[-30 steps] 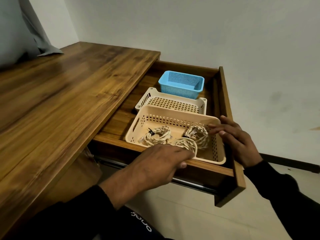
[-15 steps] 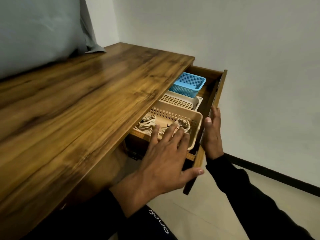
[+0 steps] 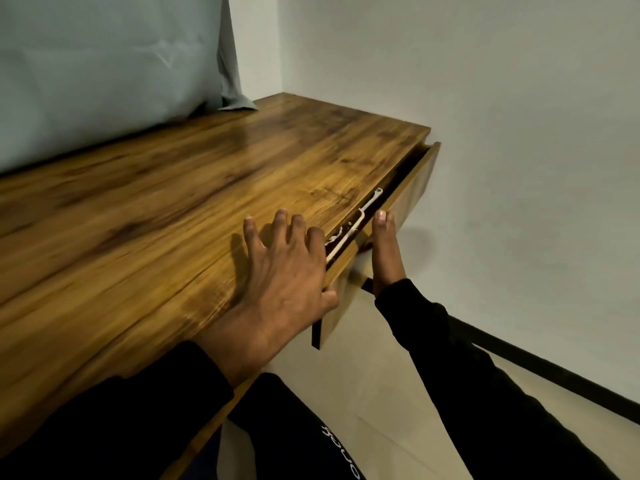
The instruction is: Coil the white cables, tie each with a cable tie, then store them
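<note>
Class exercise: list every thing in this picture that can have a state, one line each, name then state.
drawer: almost shut, narrow gap left
basket rim: just visible in the gap
left hand: open, fingers spread on the desk top
right hand: open, flat against the drawer front

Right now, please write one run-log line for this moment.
drawer: almost closed | right hand: flat against drawer front | left hand: open, over desk edge

Only a narrow gap above drawer [image 3: 398, 209]
</note>
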